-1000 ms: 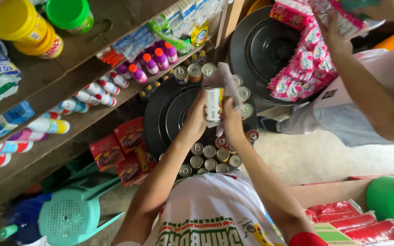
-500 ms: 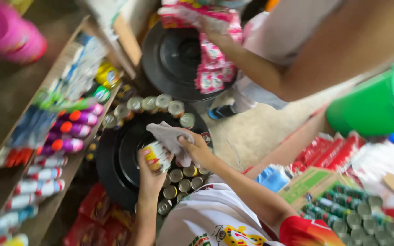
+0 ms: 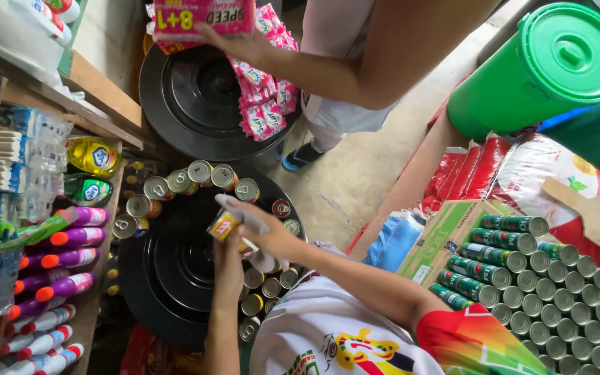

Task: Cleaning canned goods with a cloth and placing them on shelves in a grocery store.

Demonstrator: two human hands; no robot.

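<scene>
Centrally, a small red-and-yellow labelled tin can is grasped in the left hand's grip above a big round black plastic lid. A pale cloth is clenched in the right hand, pressed against the can. Silver-topped tins are ranged along the lid's rim.

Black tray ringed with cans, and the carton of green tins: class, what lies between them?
Head view: a strip of concrete floor and a blue plastic pack lying beside the carton.
</scene>
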